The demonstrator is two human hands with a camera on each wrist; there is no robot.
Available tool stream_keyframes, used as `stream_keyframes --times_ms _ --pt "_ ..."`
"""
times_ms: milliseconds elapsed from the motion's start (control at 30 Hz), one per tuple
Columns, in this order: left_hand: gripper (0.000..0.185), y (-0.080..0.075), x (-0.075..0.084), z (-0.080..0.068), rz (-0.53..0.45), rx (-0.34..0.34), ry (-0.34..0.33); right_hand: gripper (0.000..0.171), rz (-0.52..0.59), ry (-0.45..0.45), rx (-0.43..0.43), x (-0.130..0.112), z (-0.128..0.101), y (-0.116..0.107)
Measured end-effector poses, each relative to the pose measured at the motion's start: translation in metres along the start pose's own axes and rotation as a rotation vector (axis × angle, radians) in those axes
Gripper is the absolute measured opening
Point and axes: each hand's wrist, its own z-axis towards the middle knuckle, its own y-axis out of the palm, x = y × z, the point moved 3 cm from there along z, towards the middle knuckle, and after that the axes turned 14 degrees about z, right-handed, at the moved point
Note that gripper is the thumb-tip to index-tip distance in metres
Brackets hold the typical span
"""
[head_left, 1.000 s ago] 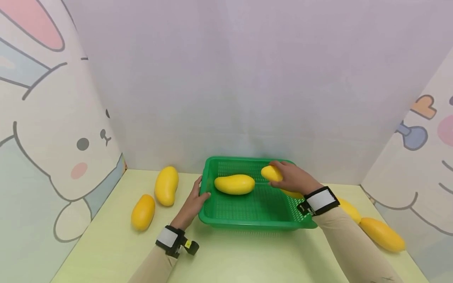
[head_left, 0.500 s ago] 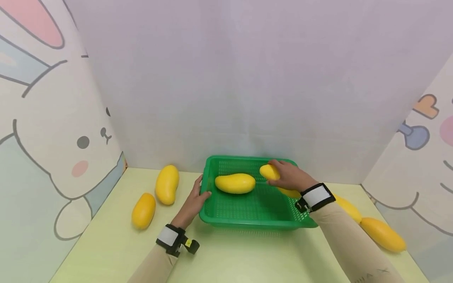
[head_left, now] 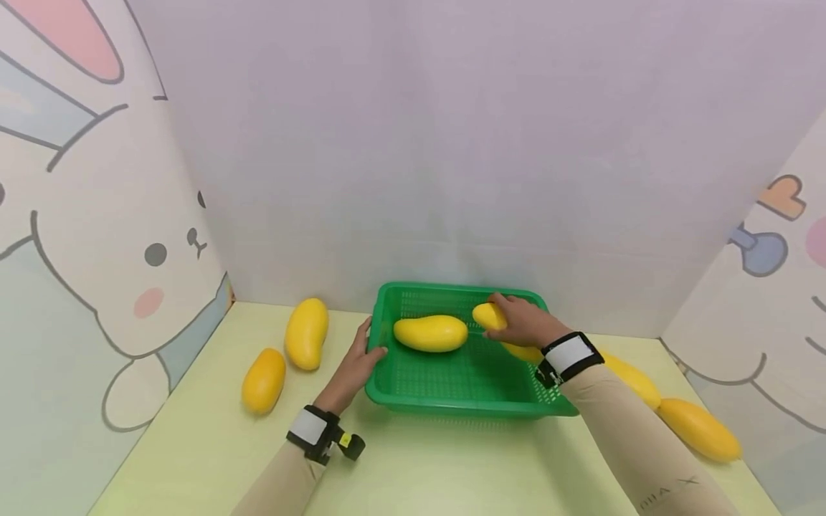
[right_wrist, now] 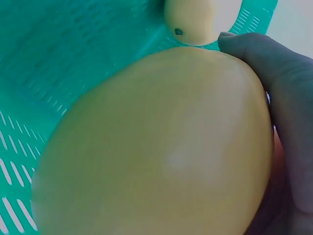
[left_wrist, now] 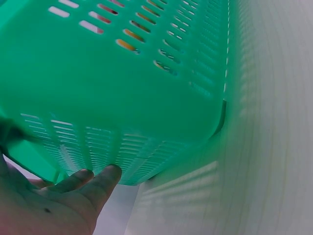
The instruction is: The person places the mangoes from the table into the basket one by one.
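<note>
A green slotted basket (head_left: 452, 398) sits on the pale green table. One yellow mango (head_left: 430, 333) lies inside it. My right hand (head_left: 519, 320) grips a second mango (head_left: 488, 316) over the basket's right side; the right wrist view shows this mango (right_wrist: 156, 147) large, with a finger (right_wrist: 279, 83) curled round it and the other mango (right_wrist: 190, 19) beyond. My left hand (head_left: 358, 358) grips the basket's left rim, thumb inside; in the left wrist view, its fingers (left_wrist: 93, 183) lie against the basket wall (left_wrist: 122, 88).
Two mangoes (head_left: 306, 332) (head_left: 263, 380) lie on the table left of the basket, and two more (head_left: 699, 428) (head_left: 632, 380) lie to its right. Cartoon-printed panels wall in the table on the left, back and right.
My right hand has lowered the mango slightly into the basket. The left hand stays on the rim.
</note>
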Motion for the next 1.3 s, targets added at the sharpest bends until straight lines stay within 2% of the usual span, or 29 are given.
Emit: stream_keyframes --times_ms 433,767,1300 --pt "0.073 -0.002 -0.001 0.002 -0.001 0.006 0.008 0.069 0.023 0.036 -0.03 0.005 0.01 0.012" --pt "0.074 -0.003 -0.002 0.001 -0.003 -0.002 0.012 0.06 -0.008 0.053 -0.059 0.006 0.018 0.022" --pt "0.073 0.001 -0.003 0.001 -0.012 -0.012 0.016 0.069 -0.025 0.129 -0.092 0.009 0.021 0.032"
